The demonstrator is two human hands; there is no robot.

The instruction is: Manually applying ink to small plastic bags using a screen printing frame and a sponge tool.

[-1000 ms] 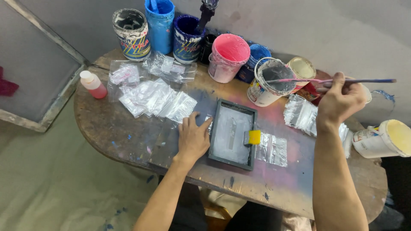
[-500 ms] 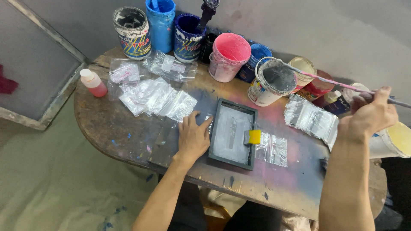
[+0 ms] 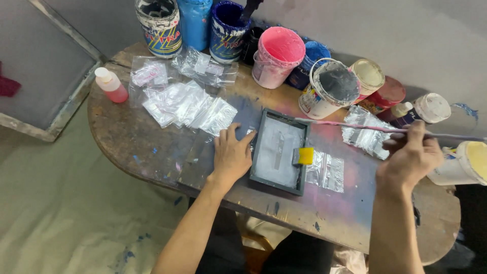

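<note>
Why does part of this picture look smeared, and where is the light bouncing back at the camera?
Head view: the right hand and the long stick it holds look smeared by motion; the left hand, flat beside the small frame, is sharp. Glare flashes off the clear plastic bags. Lighting is soft, shadows faint; the table edge bows slightly, a wide-lens effect.

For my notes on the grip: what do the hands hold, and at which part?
The right hand holds a long stick near one end. The left hand holds nothing; it presses on the small frame.
</note>
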